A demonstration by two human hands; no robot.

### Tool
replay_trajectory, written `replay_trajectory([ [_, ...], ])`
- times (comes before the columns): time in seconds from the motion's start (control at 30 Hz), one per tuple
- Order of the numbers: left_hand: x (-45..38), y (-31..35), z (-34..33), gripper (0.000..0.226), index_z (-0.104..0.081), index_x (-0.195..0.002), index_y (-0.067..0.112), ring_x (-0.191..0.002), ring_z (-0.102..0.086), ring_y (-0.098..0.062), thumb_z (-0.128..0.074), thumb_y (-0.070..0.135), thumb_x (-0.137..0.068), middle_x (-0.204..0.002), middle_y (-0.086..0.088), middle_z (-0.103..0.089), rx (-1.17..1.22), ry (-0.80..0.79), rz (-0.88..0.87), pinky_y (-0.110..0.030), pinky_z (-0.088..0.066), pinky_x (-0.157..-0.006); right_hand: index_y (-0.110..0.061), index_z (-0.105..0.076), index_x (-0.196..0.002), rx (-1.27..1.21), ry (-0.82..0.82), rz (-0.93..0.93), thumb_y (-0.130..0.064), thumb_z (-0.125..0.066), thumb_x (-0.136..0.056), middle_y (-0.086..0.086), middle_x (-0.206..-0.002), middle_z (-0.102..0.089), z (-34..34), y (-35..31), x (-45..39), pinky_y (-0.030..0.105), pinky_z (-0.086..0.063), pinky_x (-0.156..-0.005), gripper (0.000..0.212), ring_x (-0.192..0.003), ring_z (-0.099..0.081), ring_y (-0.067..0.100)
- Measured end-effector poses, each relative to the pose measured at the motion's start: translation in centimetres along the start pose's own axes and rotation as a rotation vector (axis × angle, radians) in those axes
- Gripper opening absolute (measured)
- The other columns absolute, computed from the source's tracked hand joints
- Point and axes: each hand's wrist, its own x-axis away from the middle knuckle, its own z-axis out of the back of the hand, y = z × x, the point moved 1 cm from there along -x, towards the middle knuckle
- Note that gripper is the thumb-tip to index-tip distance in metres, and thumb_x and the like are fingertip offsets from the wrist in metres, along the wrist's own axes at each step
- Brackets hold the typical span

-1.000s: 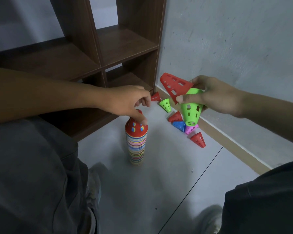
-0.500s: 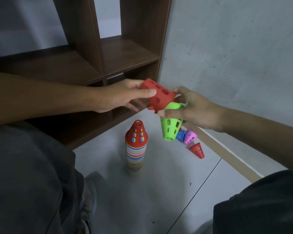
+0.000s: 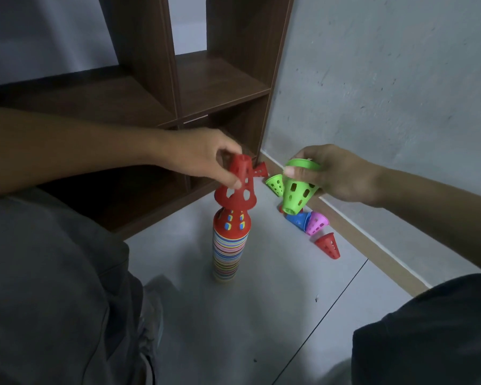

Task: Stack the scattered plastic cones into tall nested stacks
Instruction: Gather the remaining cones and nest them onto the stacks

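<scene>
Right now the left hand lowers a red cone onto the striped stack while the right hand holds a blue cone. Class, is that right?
Not quite. The head view shows the right hand holding a green cone, not a blue one. The left hand does hold the red cone over the stack.

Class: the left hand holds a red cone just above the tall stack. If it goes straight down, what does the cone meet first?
Most likely the red top cone of the tall stack: the left hand holds its red cone about over it, slightly tilted; depth is unclear.
</scene>
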Motion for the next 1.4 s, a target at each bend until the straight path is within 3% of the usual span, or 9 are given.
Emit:
replay_trajectory([
  [0.23, -0.5, 0.6, -1.3, 0.04, -0.066, -0.111, 0.031, -0.095, -0.061, -0.008, -0.075, 0.051, -0.078, -0.106, 0.016, -0.062, -0.198, -0.102, -0.081, -0.018, -0.053, -0.07, -0.01, -0.064, -0.12, -0.395, -0.04, -0.074, -0.038, -0.044, -0.103, 0.011, -0.106, -0.074, -0.5, -0.9, 0.7, 0.023, -0.06, -0.067, 0.038, -0.086, -0.074, 0.017],
  [0.5, -0.5, 2.8, -1.3, 0.102, -0.032, -0.151, 0.028, -0.098, -0.053, -0.003, -0.073, 0.069, -0.067, -0.13, 0.013, -0.046, -0.278, 0.117, -0.127, -0.005, -0.043, -0.069, -0.004, -0.061, -0.118, -0.75, -0.051, -0.168, -0.033, -0.048, -0.102, 0.02, -0.116, -0.07, -0.8, -2.0, 1.1, 0.039, -0.062, -0.079, 0.036, -0.103, -0.071, 0.028],
  [0.73, 0.2, 4.0, -1.5, 0.078, -0.044, -0.133, 0.025, -0.098, -0.056, -0.009, -0.054, 0.077, -0.077, -0.121, 0.01, -0.051, -0.227, 0.262, -0.195, -0.03, -0.056, -0.075, 0.0, -0.056, -0.125, -0.932, -0.089, -0.199, -0.031, -0.047, -0.103, 0.02, -0.123, -0.066, -1.1, -3.5, 1.3, 0.041, -0.061, -0.082, 0.039, -0.106, -0.069, 0.027],
  [0.87, 0.4, 3.6, -1.2, 0.056, -0.054, -0.113, 0.022, -0.088, -0.06, -0.014, -0.057, 0.068, -0.081, -0.104, 0.006, -0.058, -0.168, 0.273, -0.171, -0.038, -0.055, -0.069, -0.006, -0.062, -0.121, -0.641, -0.057, -0.146, -0.041, -0.046, -0.103, 0.011, -0.113, -0.068, -1.6, -3.9, 1.5, 0.026, -0.06, -0.064, 0.042, -0.09, -0.068, 0.017],
  [1.0, 0.6, 2.7, -1.1, 0.042, -0.062, -0.095, 0.016, -0.076, -0.063, -0.012, -0.059, 0.057, -0.09, -0.087, 0.0, -0.065, -0.106, 0.149, -0.088, -0.027, -0.053, -0.063, -0.011, -0.059, -0.128, -0.308, 0.06, -0.083, -0.054, -0.041, -0.1, 0.004, -0.12, -0.064, -1.8, -4.0, 1.3, 0.02, -0.056, -0.06, 0.054, -0.096, -0.064, 0.012],
  [1.1, 0.6, 1.3, -1.4, 0.038, -0.064, -0.102, 0.019, -0.081, -0.064, -0.007, -0.06, 0.055, -0.088, -0.093, 0.005, -0.067, -0.182, 0.024, 0.0, -0.017, -0.053, -0.063, -0.014, -0.058, -0.129, -0.217, 0.113, -0.067, -0.058, -0.039, -0.099, 0.003, -0.122, -0.063, -1.6, -4.2, 1.5, 0.028, -0.059, -0.077, 0.056, -0.097, -0.065, 0.015],
  [1.2, 0.6, 0.3, -1.8, 0.047, -0.062, -0.114, 0.02, -0.093, -0.066, -0.013, -0.059, 0.059, -0.086, -0.106, 0.005, -0.069, -0.231, -0.047, 0.022, -0.034, -0.06, -0.079, -0.015, -0.056, -0.132, -0.17, 0.149, -0.067, -0.059, -0.039, -0.099, 0.0, -0.123, -0.062, -1.3, -4.1, 1.9, 0.037, -0.056, -0.092, 0.058, -0.093, -0.066, 0.014],
  [1.33, 0.5, 0.6, -1.9, 0.056, -0.058, -0.131, 0.017, -0.108, -0.062, -0.011, -0.059, 0.054, -0.09, -0.126, 0.005, -0.064, -0.302, -0.058, 0.006, -0.028, -0.056, -0.087, -0.014, -0.059, -0.126, -0.216, 0.191, -0.081, -0.052, -0.044, -0.1, 0.0, -0.119, -0.063, -0.6, -4.5, 2.2, 0.026, -0.056, -0.073, 0.049, -0.09, -0.063, 0.011],
  [1.4, 0.3, 1.2, -1.8, 0.053, -0.061, -0.128, 0.016, -0.106, -0.061, -0.008, -0.06, 0.053, -0.091, -0.121, 0.005, -0.065, -0.339, -0.031, -0.034, -0.022, -0.051, -0.084, -0.013, -0.059, -0.128, -0.223, 0.211, -0.089, -0.047, -0.047, -0.101, 0.002, -0.121, -0.062, -0.3, -4.7, 2.2, 0.022, -0.055, -0.066, 0.045, -0.09, -0.064, 0.013],
])
